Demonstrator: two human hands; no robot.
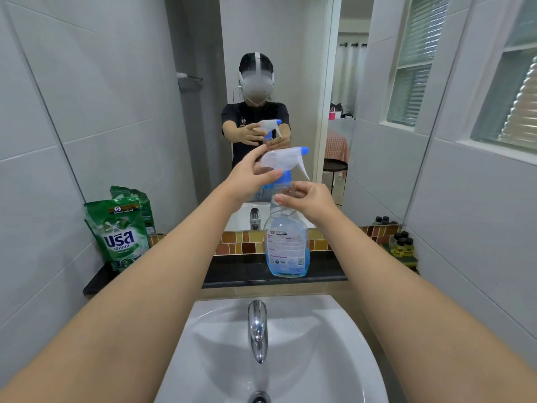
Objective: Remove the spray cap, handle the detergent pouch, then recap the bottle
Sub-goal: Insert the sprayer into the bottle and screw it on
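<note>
A clear spray bottle (287,245), partly filled with blue liquid and carrying a white printed label, stood upright on the dark stone surface (238,271) behind a white washbasin (290,353). Every place below is given relative to that bottle.

At its top sat the spray cap (283,161), a translucent trigger head with a blue nozzle tip and blue collar, seated on the bottle's neck. The left hand (250,174) reached in from the bottle's left and held the back of the spray cap, thumb and fingers (268,174) curled around the cap's body. The right hand (309,200) came from the bottle's right and gripped the bottle just below the collar, its fingers wrapped around the neck and shoulder.

Well to the left of the bottle, at the far end of the same surface, a green detergent pouch (120,234) with white lettering stood upright against the tiled wall, untouched, its reflection just behind it.

Directly in front of and below the bottle, a chrome tap (257,330) pointed down into the washbasin. Behind the bottle rose a wall mirror (276,82), reflecting a person wearing a white headset and dark shirt. To the bottle's right, several small dark-capped bottles (402,242) clustered in the corner.
</note>
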